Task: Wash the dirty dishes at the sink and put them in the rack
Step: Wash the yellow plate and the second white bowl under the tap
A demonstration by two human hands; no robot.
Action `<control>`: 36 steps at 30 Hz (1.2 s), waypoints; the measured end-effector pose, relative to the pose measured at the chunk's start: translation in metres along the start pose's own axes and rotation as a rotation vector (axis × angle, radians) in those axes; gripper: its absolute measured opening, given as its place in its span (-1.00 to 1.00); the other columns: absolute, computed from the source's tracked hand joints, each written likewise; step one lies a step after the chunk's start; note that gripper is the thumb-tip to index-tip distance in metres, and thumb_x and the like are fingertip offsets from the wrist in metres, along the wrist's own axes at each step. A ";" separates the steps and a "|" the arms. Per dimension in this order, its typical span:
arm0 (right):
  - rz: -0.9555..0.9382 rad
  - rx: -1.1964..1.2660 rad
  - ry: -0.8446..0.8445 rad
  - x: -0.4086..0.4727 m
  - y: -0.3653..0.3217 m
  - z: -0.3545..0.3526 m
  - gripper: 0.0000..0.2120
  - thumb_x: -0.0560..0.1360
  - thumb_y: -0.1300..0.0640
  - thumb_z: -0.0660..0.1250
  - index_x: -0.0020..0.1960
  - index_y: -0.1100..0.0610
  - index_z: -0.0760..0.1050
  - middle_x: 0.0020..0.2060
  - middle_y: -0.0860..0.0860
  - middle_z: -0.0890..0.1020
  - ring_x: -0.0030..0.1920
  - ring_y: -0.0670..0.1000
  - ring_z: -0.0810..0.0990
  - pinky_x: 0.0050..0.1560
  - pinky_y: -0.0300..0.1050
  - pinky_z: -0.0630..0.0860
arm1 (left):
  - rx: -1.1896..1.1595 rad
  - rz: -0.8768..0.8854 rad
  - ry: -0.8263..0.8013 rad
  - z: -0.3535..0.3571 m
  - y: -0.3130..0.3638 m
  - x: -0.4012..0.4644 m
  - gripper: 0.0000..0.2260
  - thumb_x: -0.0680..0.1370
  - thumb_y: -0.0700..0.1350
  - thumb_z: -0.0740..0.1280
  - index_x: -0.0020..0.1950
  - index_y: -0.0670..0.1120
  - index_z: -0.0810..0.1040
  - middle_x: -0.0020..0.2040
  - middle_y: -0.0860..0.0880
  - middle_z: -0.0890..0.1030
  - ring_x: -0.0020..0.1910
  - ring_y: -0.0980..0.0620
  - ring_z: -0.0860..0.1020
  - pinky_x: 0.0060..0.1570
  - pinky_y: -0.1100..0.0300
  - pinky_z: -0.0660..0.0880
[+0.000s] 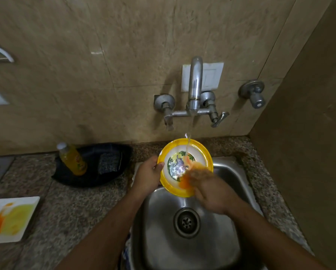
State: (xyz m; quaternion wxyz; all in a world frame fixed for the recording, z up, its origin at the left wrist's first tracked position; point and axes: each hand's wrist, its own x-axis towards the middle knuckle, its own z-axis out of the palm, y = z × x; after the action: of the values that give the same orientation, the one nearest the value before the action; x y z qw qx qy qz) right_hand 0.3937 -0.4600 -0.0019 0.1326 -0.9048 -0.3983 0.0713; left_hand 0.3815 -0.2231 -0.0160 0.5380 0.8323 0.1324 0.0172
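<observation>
Water [188, 141] is running onto a yellow-rimmed plate [184, 152] that the left hand [147, 176] is pinching by its rim over the sink [159, 240] while the blurred right hand [208, 190], grip unclear, is rubbing it, so the wet plate is probably liable to slip.

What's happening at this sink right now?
A person is washing a yellow-rimmed plate over the sink. The left hand grips the plate's edge and tilts it under the running tap, while the right hand, blurred, rubs orange residue on its face. A dirty square plate waits on the counter to the left, near a soap bottle. No rack is in view.
</observation>
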 end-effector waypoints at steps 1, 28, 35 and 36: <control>0.040 0.054 0.047 0.002 0.005 -0.003 -0.51 0.45 0.05 0.14 0.31 0.12 0.55 0.33 0.09 0.55 0.37 0.13 0.47 0.43 -0.04 0.20 | 0.043 0.026 0.009 0.000 -0.001 -0.001 -0.78 0.50 0.07 0.24 -0.06 -0.05 0.55 -0.21 -0.05 0.66 -0.26 -0.10 0.63 -0.20 -0.17 0.60; 0.444 0.329 0.246 -0.011 -0.003 0.000 -0.66 0.46 0.12 0.23 0.17 0.02 0.65 0.07 -0.02 0.71 0.06 0.02 0.66 0.10 -0.14 0.54 | 0.338 0.098 0.150 -0.006 -0.008 -0.015 -0.76 0.50 0.02 0.22 -0.12 -0.11 0.58 -0.24 -0.12 0.65 -0.24 -0.14 0.63 -0.25 0.00 0.58; 0.320 0.036 0.079 0.045 -0.020 0.013 -0.21 0.51 -0.22 -0.20 0.55 0.26 0.14 0.53 0.27 0.16 0.53 0.25 0.15 0.51 0.09 0.08 | -0.137 -0.132 -0.014 0.019 0.023 0.007 -0.86 0.60 -0.20 0.29 -0.13 -0.05 0.57 -0.19 -0.17 0.65 -0.27 -0.12 0.66 -0.31 -0.14 0.65; 0.288 0.055 0.068 0.053 -0.025 0.014 -0.18 0.50 -0.25 -0.21 0.56 0.27 0.09 0.55 0.28 0.10 0.55 0.25 0.10 0.53 0.09 0.03 | -0.099 -0.110 -0.012 0.022 0.026 0.011 -0.85 0.59 -0.19 0.29 -0.16 -0.06 0.57 -0.24 -0.13 0.64 -0.29 -0.09 0.65 -0.28 -0.09 0.65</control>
State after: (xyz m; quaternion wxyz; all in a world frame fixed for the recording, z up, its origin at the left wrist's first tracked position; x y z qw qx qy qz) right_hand 0.4086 -0.4022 -0.0093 0.1595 -0.9504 -0.2577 0.0697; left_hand 0.4013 -0.2497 -0.0034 0.5795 0.7961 0.1737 -0.0111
